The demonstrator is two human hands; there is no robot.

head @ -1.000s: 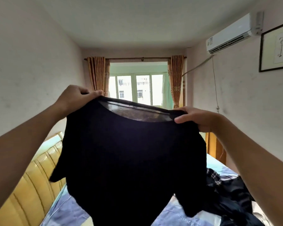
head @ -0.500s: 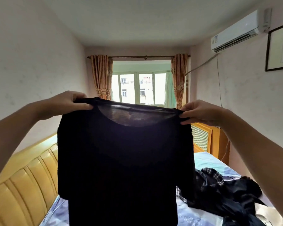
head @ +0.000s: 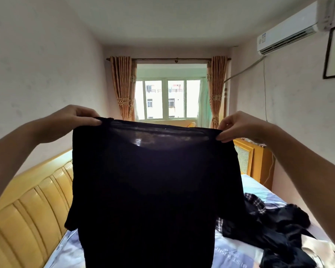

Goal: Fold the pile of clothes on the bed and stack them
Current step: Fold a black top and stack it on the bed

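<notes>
— Black top (head: 153,190): how does it hang?

— Upright in the air over the bed (head: 238,254), neckline at the top, hem falling out of view at the bottom edge. Its long axis runs top to bottom, its broad face toward the camera. The shoulder line is stretched nearly level from side to side, and the short sleeves droop down either flank. Light from the window (head: 167,99) shows through the thin fabric just under the neckline.

— And the hands?

— Both are raised with arms extended forward. The left hand (head: 74,120) pinches the left shoulder corner, thumb in front of the cloth, other fingers curled at the top edge. The right hand (head: 238,125) pinches the right shoulder corner the same way, fingertips bunching the fabric.

— Where is the rest of the laundry?

— A heap of dark clothes (head: 275,229), some checked, lies on the blue sheet to the right, behind the raised top. A yellow padded headboard (head: 31,209) lines the left side.
</notes>
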